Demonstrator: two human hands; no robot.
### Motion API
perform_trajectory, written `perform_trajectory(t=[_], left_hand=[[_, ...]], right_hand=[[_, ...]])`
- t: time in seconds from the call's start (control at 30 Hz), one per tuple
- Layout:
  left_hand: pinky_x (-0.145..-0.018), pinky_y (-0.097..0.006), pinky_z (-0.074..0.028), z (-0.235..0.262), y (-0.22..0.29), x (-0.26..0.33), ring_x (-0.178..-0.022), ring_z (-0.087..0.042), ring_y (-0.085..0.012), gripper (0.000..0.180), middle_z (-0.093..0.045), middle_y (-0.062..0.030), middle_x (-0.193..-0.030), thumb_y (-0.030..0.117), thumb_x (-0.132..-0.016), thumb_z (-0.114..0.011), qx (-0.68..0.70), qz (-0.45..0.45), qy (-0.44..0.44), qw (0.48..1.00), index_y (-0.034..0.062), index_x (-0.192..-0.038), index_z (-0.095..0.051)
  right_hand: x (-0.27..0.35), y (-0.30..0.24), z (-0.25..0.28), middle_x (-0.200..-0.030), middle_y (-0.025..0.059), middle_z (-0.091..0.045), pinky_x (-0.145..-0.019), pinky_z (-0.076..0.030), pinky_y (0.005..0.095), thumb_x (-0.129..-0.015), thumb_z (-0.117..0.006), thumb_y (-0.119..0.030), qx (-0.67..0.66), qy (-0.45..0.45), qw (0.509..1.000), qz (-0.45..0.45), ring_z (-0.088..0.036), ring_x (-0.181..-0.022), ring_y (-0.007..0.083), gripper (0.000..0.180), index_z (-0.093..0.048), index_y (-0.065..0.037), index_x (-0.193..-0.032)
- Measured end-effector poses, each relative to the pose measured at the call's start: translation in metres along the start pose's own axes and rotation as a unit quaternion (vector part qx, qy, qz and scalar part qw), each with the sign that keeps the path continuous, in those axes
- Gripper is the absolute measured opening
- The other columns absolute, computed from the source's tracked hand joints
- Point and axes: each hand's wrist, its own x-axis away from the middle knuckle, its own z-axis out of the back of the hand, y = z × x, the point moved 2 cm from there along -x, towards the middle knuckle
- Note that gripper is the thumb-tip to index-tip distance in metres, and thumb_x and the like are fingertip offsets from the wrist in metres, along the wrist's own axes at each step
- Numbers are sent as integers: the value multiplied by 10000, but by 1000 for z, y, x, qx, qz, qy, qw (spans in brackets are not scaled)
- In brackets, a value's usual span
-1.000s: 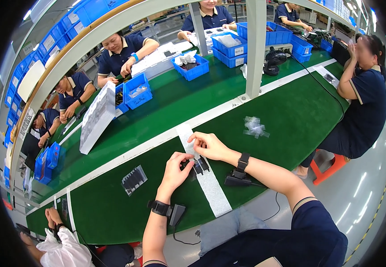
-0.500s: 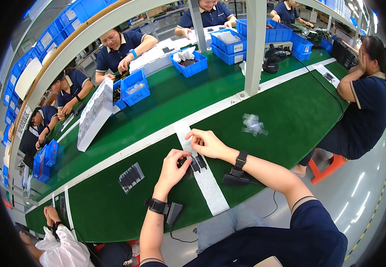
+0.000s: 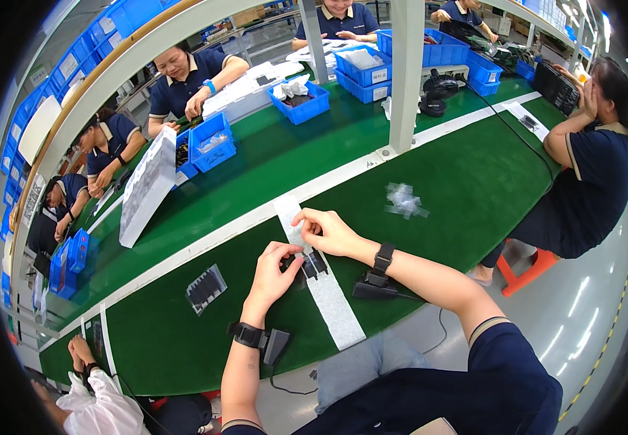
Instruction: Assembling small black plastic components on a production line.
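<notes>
Black parts (image 3: 308,265) sit on a white strip (image 3: 321,283) that runs across the green desk (image 3: 473,181), right between the two hands. Left hand (image 3: 274,270) is curled, fingertips bent down onto the left side of the parts; whether it pinches them or only presses on them cannot be told. Right hand (image 3: 330,232) lies just beyond, fingers loosely bent and together, thumb and forefinger tips meeting on the strip just above the parts. Both wrists wear dark bands (image 3: 383,257), each with a small black box and a cable. A ribbed black piece (image 3: 205,288) lies on the desk to the left, well apart from the hands. A crumpled clear wrapper (image 3: 405,200) lies to the right beyond the right hand. Blue bins (image 3: 211,141) stand on the far side of the desk, where other people in dark shirts work.
</notes>
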Motion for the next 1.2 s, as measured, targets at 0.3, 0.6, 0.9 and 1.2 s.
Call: perform_trajectory(t=[0.3, 0.6, 0.9, 1.2], left_hand=[[-654, -278, -450, 0, -1, 0, -776, -561, -164, 203, -583, -56, -896, 115, -760, -652, -12, -9, 1, 1000, 70, -958, -649], [-634, -276, -444, 1, -1, -2, -741, -551, -161, 203, -574, -54, -858, 90, -736, -659, -15, -10, 15, 1000, 61, -936, -641], [-657, -243, -480, 1, -6, -5, -752, -592, -111, 270, -636, -64, -854, 63, -788, -629, 47, 61, 28, 997, 9, -1049, -585], [-740, -327, -483, 45, 83, -10, -841, -610, -228, 374, -617, -129, -969, 50, -782, -618, -94, -102, 83, 987, 23, -1143, -525]], right_hand=[[0, 0, 2, -605, 31, -558, -534, -427, 249, -715, -529, 17, 5, 5, 1000, -8, -506, -549, 88, 237, -556, -10, -949], [-4, -2, 2, -609, 48, -561, -539, -435, 264, -724, -531, 2, 23, -14, 1000, 14, -522, -554, 109, 238, -558, -7, -960], [-2, 0, 4, -594, 68, -544, -522, -432, 291, -726, -522, 1, 32, 29, 999, 17, -522, -534, 146, 241, -541, 0, -966], [0, -4, 6, -685, 92, -541, -572, -440, 300, -750, -529, -25, 57, 71, 995, 43, -543, -600, 176, 213, -530, 7, -961]])
